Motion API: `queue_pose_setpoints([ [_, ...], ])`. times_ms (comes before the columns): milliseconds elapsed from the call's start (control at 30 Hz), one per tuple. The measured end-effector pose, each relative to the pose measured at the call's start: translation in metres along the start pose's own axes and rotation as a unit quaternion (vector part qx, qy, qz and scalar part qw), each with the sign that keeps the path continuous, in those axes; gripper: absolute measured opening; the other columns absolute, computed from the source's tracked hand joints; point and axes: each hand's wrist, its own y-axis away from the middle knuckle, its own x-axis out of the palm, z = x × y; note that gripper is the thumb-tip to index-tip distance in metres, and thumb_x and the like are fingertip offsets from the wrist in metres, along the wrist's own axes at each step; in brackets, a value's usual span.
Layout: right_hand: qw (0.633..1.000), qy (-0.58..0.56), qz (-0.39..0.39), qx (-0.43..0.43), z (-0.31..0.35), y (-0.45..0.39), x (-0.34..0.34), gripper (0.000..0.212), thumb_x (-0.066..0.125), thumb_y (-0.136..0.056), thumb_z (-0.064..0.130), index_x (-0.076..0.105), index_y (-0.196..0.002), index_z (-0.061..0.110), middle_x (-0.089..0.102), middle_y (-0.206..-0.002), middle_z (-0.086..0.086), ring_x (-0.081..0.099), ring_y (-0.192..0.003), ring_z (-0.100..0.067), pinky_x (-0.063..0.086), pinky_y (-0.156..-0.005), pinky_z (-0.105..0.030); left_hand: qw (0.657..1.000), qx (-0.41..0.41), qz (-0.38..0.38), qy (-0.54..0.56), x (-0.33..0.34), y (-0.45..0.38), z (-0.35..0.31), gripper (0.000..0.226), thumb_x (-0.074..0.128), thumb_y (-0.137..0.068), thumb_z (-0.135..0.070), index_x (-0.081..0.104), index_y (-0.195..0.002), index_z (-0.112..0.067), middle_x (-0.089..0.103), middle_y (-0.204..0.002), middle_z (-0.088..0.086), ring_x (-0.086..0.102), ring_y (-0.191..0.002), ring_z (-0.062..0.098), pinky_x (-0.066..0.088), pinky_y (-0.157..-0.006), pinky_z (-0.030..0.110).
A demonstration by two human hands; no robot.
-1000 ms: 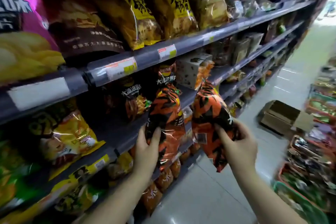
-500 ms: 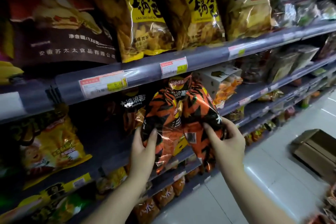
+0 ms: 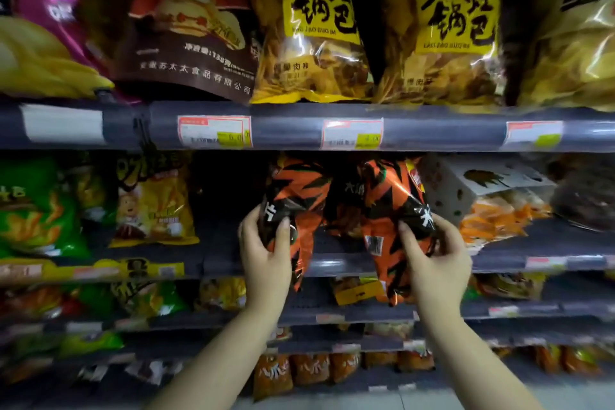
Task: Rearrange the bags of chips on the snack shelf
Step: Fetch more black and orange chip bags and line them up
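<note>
left hand (image 3: 266, 253) grips left orange-black chip bag (image 3: 296, 206) | right hand (image 3: 436, 260) grips right orange-black chip bag (image 3: 389, 210) | both bags upright, long axes vertical, tops tucked under shelf rail (image 3: 432, 130), bottoms overhanging middle shelf (image 3: 332, 265)

Dark gap (image 3: 226, 196) left of striped bags (image 3: 299, 190)

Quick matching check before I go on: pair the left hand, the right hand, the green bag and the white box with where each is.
Things:
1. left hand
2. right hand
3. green bag
4. white box

Places:
A. far left of the middle shelf
B. grips the right orange bag
C. right of the orange bags
D. grips the left orange bag

Pairs: 1-D, 2-B, 3-A, 4-C
</note>
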Motion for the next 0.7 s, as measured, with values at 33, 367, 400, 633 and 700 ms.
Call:
queue_pose_setpoints([
  [33,1.000,-0.002,-0.001,-0.002,-0.002,-0.003,0.000,0.032,0.076,-0.078,0.023,0.064,-0.107,0.017,0.065,-0.101,0.005,0.058,-0.092,-0.001,0.039,-0.076,0.001,1.000,0.010,-0.020,-0.007,0.003,0.003,0.000,0.037,0.056,-0.090,-0.026,0.046,-0.126,-0.023,0.049,-0.125,-0.004,0.049,-0.108,-0.006,0.035,-0.088,0.000],
  [367,1.000,0.015,0.008,-0.003,-0.019,-0.014,0.028,0.037,0.074,-0.079,0.021,0.056,-0.110,0.016,0.055,-0.111,0.001,0.052,-0.108,-0.014,0.037,-0.093,-0.021,0.984,0.063,-0.060,-0.154,0.049,0.002,0.010,0.050,0.049,-0.087,-0.036,0.045,-0.125,-0.003,0.045,-0.130,0.017,0.042,-0.118,0.033,0.037,-0.099,0.041],
  [400,1.000,0.026,0.006,-0.010,-0.020,-0.015,0.033,0.038,0.075,-0.078,0.022,0.055,-0.109,0.016,0.054,-0.111,0.000,0.052,-0.109,-0.016,0.036,-0.091,-0.021,0.984,0.061,-0.048,-0.163,0.054,0.001,0.013,0.053,0.048,-0.087,-0.039,0.045,-0.125,-0.003,0.045,-0.131,0.018,0.043,-0.118,0.035,0.039,-0.098,0.046],
  [633,0.992,0.118,0.041,-0.035,-0.025,-0.018,0.046,0.063,0.077,-0.071,0.042,0.051,-0.124,0.021,0.050,-0.128,0.002,0.046,-0.122,-0.018,0.043,-0.098,-0.044,0.985,0.042,0.062,-0.153,0.056,-0.001,0.022,0.066,0.053,-0.088,-0.040,0.026,-0.141,-0.011,0.020,-0.150,0.010,0.022,-0.138,0.024,0.030,-0.109,0.038],
  [700,0.990,0.102,0.079,-0.063,-0.031,-0.015,0.038,0.068,0.073,-0.073,0.049,0.049,-0.129,0.021,0.047,-0.132,0.003,0.042,-0.126,-0.014,0.038,-0.102,-0.036,0.985,0.049,0.101,-0.129,0.044,-0.001,0.024,0.062,0.049,-0.092,-0.036,0.023,-0.144,-0.017,0.015,-0.153,0.004,0.017,-0.141,0.016,0.026,-0.110,0.031],
])
